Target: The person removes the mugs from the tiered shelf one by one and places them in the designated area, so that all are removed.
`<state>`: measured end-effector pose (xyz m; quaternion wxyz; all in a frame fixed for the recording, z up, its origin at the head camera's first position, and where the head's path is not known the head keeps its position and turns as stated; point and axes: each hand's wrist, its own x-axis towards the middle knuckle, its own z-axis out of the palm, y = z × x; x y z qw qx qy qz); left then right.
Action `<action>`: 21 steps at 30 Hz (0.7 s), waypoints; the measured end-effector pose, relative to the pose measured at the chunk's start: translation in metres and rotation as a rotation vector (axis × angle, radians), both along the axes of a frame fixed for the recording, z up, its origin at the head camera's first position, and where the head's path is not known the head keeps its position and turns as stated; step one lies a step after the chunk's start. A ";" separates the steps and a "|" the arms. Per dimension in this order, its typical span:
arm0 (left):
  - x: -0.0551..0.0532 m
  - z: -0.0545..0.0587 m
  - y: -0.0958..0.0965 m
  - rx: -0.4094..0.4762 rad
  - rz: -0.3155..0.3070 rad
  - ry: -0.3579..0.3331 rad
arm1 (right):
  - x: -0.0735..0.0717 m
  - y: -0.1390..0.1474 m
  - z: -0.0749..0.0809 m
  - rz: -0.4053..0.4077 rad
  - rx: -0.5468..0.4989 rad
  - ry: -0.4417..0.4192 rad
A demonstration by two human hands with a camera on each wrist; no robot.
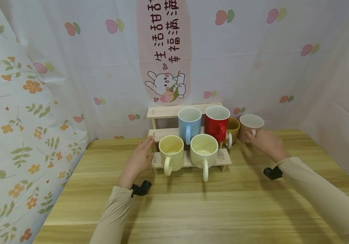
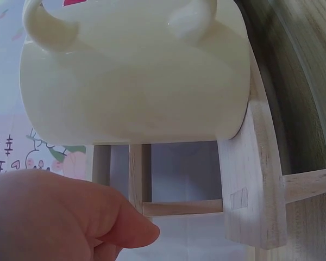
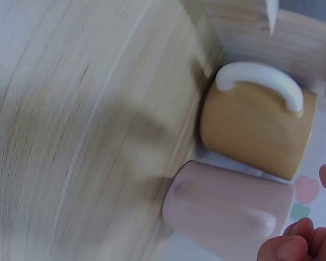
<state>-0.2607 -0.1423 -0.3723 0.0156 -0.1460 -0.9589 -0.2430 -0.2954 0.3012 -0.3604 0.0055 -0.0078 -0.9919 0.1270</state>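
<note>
At the left end of a three-step wooden rack (image 1: 222, 156), my left hand (image 1: 136, 161) reaches forward with fingers extended, fingertips right at the middle step. Its thumb (image 2: 133, 225) shows beside the rack's frame. My right hand (image 1: 266, 142) is over the near side of a pink mug (image 1: 244, 133), close to its handle. In the right wrist view, the fingertips (image 3: 285, 249) are near the mug's rim, and thumb and fingers stand apart. Beside the pink mug, a mustard-yellow mug (image 3: 255, 122) with a white handle stands against the rack's right side.
Two pale yellow mugs (image 1: 174, 159) stand on the lowest step, handles forward. A light blue mug (image 1: 189, 122) and a red mug (image 1: 213, 125) are on the middle step. Behind the wooden table (image 1: 174, 217) hangs a patterned curtain (image 1: 101, 67).
</note>
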 end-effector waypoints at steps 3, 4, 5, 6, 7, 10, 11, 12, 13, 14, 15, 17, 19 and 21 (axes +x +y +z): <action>0.000 -0.001 0.000 0.002 -0.006 0.005 | 0.002 -0.002 0.001 -0.011 0.002 0.019; 0.000 -0.001 0.000 0.003 -0.007 0.007 | 0.002 -0.002 0.002 -0.014 0.003 0.025; 0.000 -0.001 0.000 0.003 -0.009 0.008 | 0.003 -0.003 0.002 -0.016 0.005 0.030; 0.000 -0.001 0.000 0.003 -0.010 0.009 | 0.004 -0.004 0.003 -0.017 0.008 0.033; 0.000 -0.001 0.000 0.003 -0.011 0.010 | 0.005 -0.004 0.004 -0.016 0.012 0.034; 0.000 -0.001 0.000 0.004 -0.012 0.015 | 0.009 -0.008 0.009 -0.005 0.021 0.036; 0.001 -0.001 0.000 0.004 -0.012 0.016 | 0.010 -0.009 0.010 0.002 0.023 0.037; 0.001 -0.001 0.000 0.005 -0.011 0.017 | 0.011 -0.011 0.012 0.011 0.026 0.039; 0.001 -0.001 0.000 0.005 -0.010 0.019 | 0.012 -0.013 0.014 0.018 0.025 0.040; 0.001 -0.001 0.000 0.005 -0.010 0.021 | 0.013 -0.015 0.016 0.024 0.025 0.041; 0.001 -0.001 0.000 0.005 -0.010 0.022 | 0.014 -0.017 0.018 0.031 0.023 0.043; 0.001 -0.001 0.000 0.003 -0.011 0.023 | 0.015 -0.020 0.021 0.036 0.015 0.033; 0.001 -0.001 -0.001 0.001 -0.012 0.023 | 0.017 -0.023 0.024 0.035 0.007 0.025; 0.001 -0.001 0.000 0.001 -0.012 0.020 | 0.019 -0.026 0.025 0.033 0.007 0.019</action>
